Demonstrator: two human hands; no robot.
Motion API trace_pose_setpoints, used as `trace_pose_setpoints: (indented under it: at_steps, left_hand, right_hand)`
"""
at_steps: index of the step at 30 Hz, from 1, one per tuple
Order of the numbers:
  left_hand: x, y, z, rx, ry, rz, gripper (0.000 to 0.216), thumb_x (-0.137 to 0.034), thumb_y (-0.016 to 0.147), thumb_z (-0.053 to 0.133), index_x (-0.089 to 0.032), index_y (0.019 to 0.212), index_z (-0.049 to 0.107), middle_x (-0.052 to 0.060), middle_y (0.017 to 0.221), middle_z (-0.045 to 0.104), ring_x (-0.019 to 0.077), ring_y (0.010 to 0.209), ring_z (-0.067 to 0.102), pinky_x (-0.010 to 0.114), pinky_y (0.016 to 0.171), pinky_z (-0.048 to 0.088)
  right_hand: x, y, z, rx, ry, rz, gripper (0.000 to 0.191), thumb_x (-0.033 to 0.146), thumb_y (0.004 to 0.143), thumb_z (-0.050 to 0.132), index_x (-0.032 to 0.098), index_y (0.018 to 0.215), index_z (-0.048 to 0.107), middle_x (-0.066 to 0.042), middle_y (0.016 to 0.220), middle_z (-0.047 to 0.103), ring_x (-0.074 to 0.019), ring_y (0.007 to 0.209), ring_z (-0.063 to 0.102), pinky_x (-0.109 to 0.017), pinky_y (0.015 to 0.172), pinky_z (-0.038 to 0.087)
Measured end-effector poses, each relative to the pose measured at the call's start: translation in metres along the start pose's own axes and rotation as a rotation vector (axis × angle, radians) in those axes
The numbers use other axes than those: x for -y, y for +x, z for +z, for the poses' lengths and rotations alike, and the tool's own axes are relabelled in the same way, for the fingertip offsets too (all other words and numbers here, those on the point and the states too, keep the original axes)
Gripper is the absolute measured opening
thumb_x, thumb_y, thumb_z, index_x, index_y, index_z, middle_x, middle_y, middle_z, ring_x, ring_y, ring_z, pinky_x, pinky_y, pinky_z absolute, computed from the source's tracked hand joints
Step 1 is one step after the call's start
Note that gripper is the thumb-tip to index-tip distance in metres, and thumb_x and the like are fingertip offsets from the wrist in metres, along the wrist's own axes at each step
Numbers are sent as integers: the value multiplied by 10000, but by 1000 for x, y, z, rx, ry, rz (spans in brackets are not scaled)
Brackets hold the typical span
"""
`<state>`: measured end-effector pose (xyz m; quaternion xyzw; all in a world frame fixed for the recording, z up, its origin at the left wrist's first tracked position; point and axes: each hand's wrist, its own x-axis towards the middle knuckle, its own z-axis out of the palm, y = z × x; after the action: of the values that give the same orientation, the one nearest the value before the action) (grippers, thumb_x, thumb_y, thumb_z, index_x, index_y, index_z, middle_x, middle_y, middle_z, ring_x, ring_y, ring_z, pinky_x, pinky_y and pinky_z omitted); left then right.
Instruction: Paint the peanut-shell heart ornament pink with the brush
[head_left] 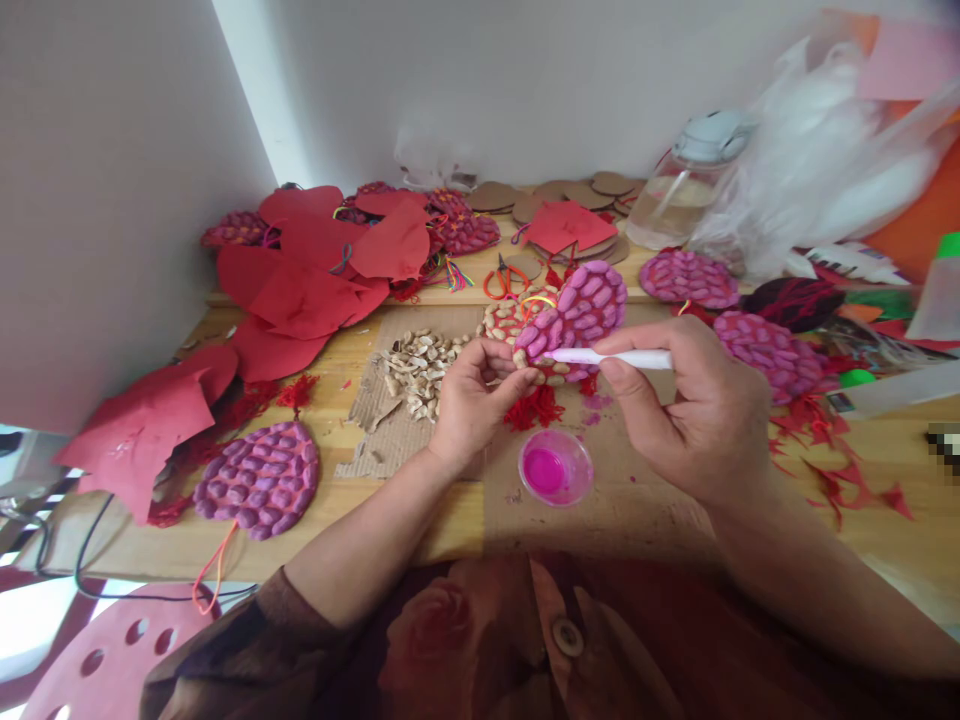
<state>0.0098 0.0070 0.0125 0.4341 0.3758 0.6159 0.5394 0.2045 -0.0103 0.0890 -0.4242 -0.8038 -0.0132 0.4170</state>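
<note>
Among the containers, leftmost is a small clear cup [581, 478] holding bright magenta liquid, set on the cardboard between the forearms; farther right, a jar [660, 205] with a pale lid contains clear-looking liquid, a plastic bag [832, 180] stuffed with something white overlaps its right side, and a green-capped bottle [937, 300] is cut off by the picture's edge, its contents unclear. Around these, again from the left, red paper shapes [307, 250] lie heaped over the table's far-left part, with a purple shell-covered plaque [259, 478] in front of them. Next comes a pile of tan peanut shells [420, 375], just beside the left hand [480, 400], whose thumb and fingers pinch the partly painted piece [592, 300] above the cup and hide its near-left edge. Orange-handled scissors [504, 280] lie behind. The right hand [690, 410] grips a white brush [634, 358], pink tip against the piece; beyond it are purple shell pieces [769, 350] and red scraps [840, 480].
</note>
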Motion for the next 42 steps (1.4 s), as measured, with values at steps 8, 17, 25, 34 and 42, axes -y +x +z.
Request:
trace_pose_setpoints:
  at_steps: [8,17,25,34,42]
  left_hand:
    - [1,0,0,6,31,3,402,-343,736,886,-184,932,574,-9,780,700,121,708,722,243,710,623]
    - [-2,0,-1,25,-15,-46,406,-339,732,893,-179,976,611,3,821,710,136,738,729,260,716,638]
    - [-4,-2,0,22,-64,-34,348,-361,769,861,-196,958,619,0,832,712,132,730,725,259,701,638]
    - [-3,-2,-1,-11,-76,-39,326,-384,763,850,-193,933,648,-3,831,690,124,724,705,276,702,649]
    - [-3,1,0,-63,-100,-83,380,-390,705,890,-169,865,626,-4,792,692,109,662,681,263,654,647]
  right_hand:
    - [0,-1,2,26,32,20,131,244,925,664,251,1056,660,-22,949,742,-201,822,698,-362,773,545]
    - [-2,-2,5,18,68,51,144,260,936,650,279,1078,667,-31,998,747,-236,891,709,-398,809,547]
    - [0,-4,6,12,36,43,158,257,944,647,318,1090,653,-19,987,741,-242,867,712,-412,767,568]
    - [1,-3,8,-8,18,-2,185,211,952,625,308,1108,649,-28,985,751,-223,835,705,-388,732,567]
    - [1,1,17,-40,53,-146,126,165,927,632,227,1036,644,-23,913,749,-201,873,685,-352,809,552]
